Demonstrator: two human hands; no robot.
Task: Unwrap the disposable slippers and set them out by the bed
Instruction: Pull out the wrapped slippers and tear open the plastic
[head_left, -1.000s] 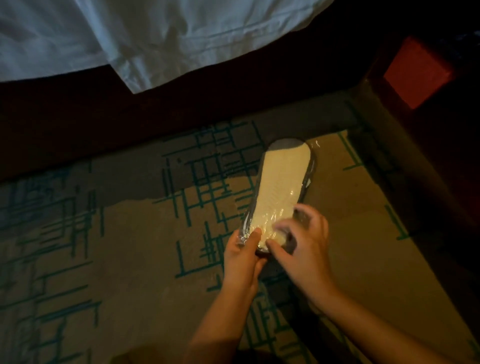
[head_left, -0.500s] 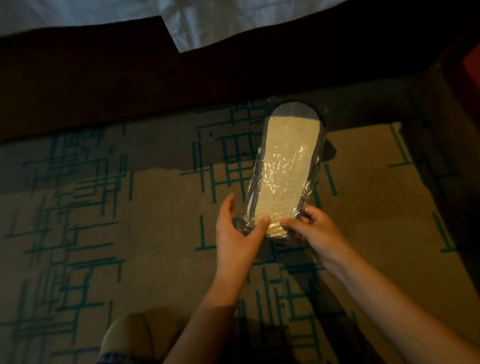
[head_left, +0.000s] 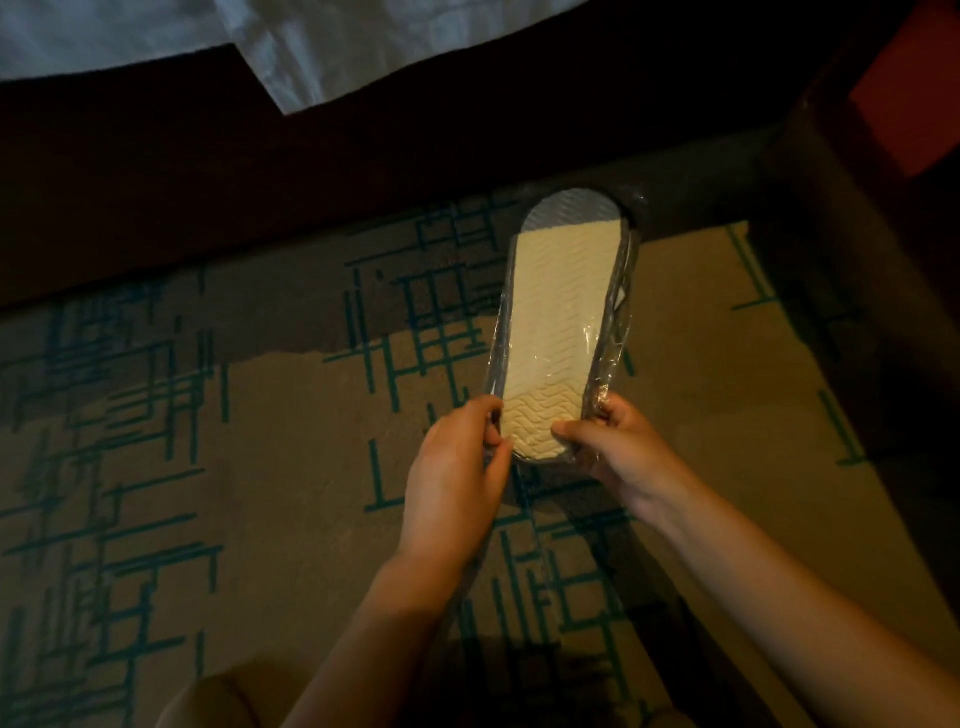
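Note:
The disposable slippers (head_left: 558, 322) are still sealed in a clear plastic wrapper, sole side up, pale yellow with a wavy tread and a grey toe end pointing toward the bed. I hold the pack above the carpet by its near end. My left hand (head_left: 457, 478) pinches the left corner of the wrapper between thumb and fingers. My right hand (head_left: 618, 447) grips the right corner, thumb on top of the sole. The bed (head_left: 260, 171) runs across the top, dark base under a white sheet (head_left: 156, 36).
Beige carpet (head_left: 260, 467) with teal line pattern covers the floor. A dark furniture piece with a red panel (head_left: 904, 104) stands at the right. My knee (head_left: 218, 701) shows at the bottom edge.
My right hand moved from on top of the pack's end to gripping its right corner. Both hands now pinch opposite corners, and the pack sits higher and closer in view.

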